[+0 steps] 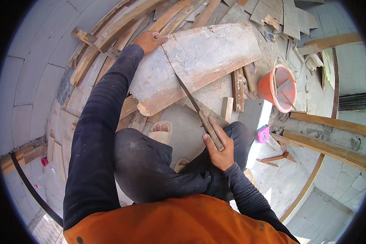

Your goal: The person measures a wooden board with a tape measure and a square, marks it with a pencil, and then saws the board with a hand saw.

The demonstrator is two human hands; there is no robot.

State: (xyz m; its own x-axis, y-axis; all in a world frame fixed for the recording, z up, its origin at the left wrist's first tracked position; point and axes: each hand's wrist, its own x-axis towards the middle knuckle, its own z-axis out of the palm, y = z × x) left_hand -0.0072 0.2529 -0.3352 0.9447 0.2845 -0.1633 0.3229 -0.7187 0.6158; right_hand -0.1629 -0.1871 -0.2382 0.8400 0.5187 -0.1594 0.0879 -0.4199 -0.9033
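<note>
A wide, worn board (215, 51), pale with reddish-brown patches, lies across a pile of lumber in front of my knees. My left hand (149, 42) grips its far left edge, thumb on the top face and the other fingers curled. In my right hand (221, 152) is the wooden handle of a handsaw (188, 92), with the index finger stretched along it. The narrow blade slants away to the left across the board. A thin dark line runs on from the blade toward my left hand; whether this is blade or cut, I cannot tell.
An orange bucket (268, 87) with tools in it stands at the right. A pink tape measure (263, 134) rests on a grey-white block (252, 112) beside my right knee. Loose planks (126, 24) and scrap boards (290, 20) lie beyond. Wooden beams (329, 148) cross at the right.
</note>
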